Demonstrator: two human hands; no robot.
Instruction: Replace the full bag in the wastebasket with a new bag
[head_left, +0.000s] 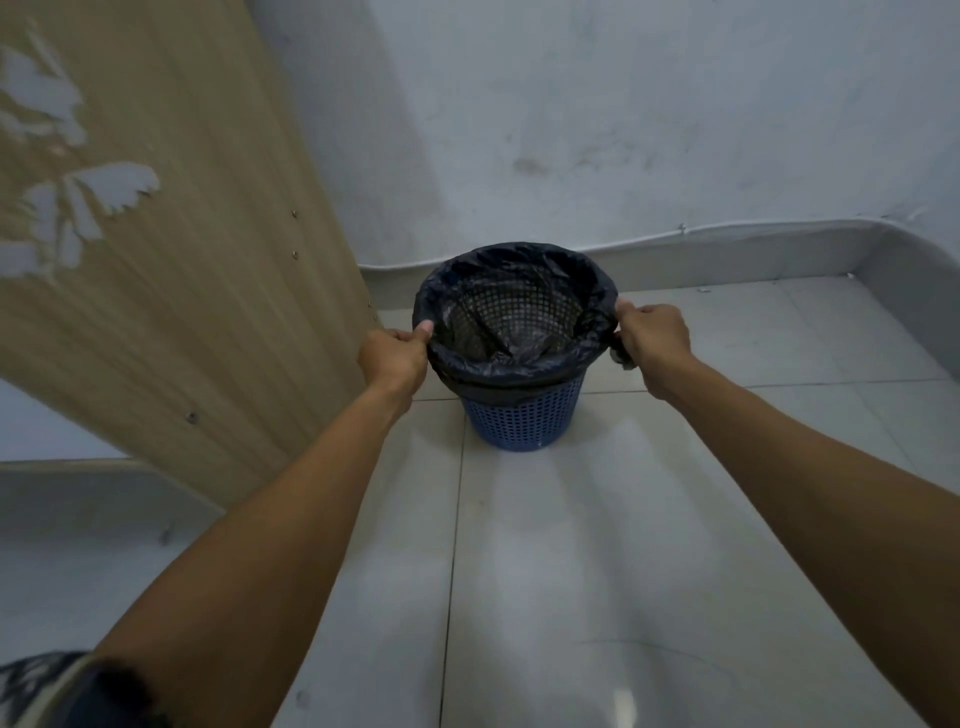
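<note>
Our left grip (396, 356) pinches the turned-down edge of the black bag (509, 370) at the left of the rim, thumb on top. Our right grip (652, 338) clenches the same edge at the right, with a bit of plastic bunched under its fingers. We see the bag lining the blue wastebasket (519, 418), its edge folded over the rim and the mesh showing through its thin inside. The wastebasket stands upright on the tiled floor (545, 571), near the pale wall (623, 130), with a wooden panel (182, 270) to our left.
</note>
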